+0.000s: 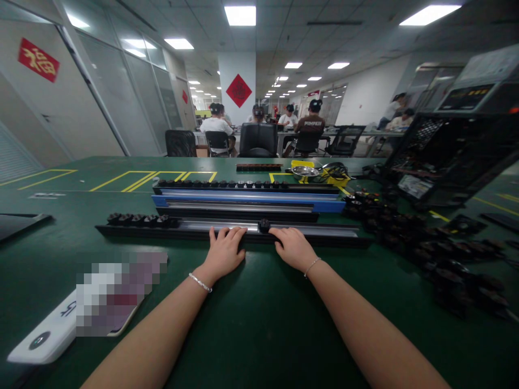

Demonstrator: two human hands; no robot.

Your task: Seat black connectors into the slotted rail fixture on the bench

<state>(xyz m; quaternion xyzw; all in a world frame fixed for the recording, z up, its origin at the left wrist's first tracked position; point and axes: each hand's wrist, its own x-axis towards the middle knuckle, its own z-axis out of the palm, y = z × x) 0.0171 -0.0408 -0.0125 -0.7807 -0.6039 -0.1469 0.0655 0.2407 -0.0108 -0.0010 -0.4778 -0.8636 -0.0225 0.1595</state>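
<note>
A long black rail [219, 227] with a silvery channel lies across the green table in front of me. Several small black knobbed blocks [138, 220] sit in a row at its left end. One single black block [264, 225] stands in the channel near the middle, between my hands. My left hand [227, 251] rests on the rail's front edge left of that block, fingers spread and thumb apart. My right hand [295, 248] lies on the rail just right of the block, its fingertips at or against the block's side. Its thumb is at the front edge, apart from the fingers.
Behind lie a blue rail [328, 204] and another black rail [324, 189] bearing blocks. A heap of black parts [421, 243] spreads at right, before an open computer case [441, 151]. A metal bowl [305, 171] stands farther back. A white device [48, 329] lies front left.
</note>
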